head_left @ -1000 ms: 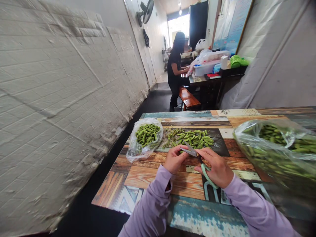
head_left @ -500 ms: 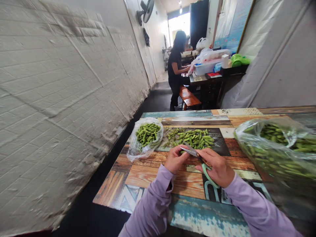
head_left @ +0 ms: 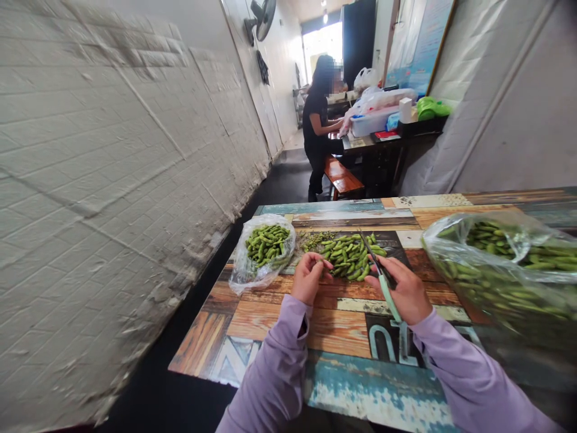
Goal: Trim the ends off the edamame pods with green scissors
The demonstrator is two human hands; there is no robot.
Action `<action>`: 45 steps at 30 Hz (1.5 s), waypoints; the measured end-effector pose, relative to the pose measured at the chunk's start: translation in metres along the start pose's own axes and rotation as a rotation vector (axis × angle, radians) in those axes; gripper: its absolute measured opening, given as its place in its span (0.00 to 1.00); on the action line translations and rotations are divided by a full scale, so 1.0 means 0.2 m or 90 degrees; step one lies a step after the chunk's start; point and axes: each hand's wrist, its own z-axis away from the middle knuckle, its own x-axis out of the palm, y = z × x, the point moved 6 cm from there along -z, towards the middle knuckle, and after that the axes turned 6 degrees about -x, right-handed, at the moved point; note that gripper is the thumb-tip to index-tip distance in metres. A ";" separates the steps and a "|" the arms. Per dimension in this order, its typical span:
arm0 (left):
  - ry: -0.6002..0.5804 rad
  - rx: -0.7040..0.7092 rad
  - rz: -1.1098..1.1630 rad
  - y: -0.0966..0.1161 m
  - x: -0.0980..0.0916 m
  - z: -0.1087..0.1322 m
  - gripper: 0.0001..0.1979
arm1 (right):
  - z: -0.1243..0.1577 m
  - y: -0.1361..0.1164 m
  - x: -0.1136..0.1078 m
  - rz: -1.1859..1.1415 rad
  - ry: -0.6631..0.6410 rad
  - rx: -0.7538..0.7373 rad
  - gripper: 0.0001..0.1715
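My right hand (head_left: 403,291) is wrapped round a pair of scissors (head_left: 386,294) with pale green handles, their dark blades pointing up and away over the pods. My left hand (head_left: 310,278) is closed, thumb against the fingers, at the near left side of the pile; whatever is in the pinch is too small to make out. The loose pile of green soybean pods (head_left: 354,254) lies on a dark printed part of the table, with small trimmed stem bits (head_left: 317,240) at its left. Left of my left hand stands an opened clear bag of pods (head_left: 267,245).
A large clear plastic bag (head_left: 500,270) full of pods takes up the right side of the patterned table (head_left: 297,334). Beyond it, a person in dark clothes (head_left: 319,120) sits on a wooden bench (head_left: 343,176) at another table loaded with bags and tubs. A white brick-patterned wall (head_left: 112,198) runs along the left.
My hands have moved apart. The scissors have swung from pointing left at my left fingers to pointing forward, blades now closer together. My left hand has shifted slightly left.
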 end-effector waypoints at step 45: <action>-0.092 0.127 -0.147 0.07 0.15 0.04 0.12 | 0.04 -0.08 0.10 -0.015 -0.141 -0.097 0.30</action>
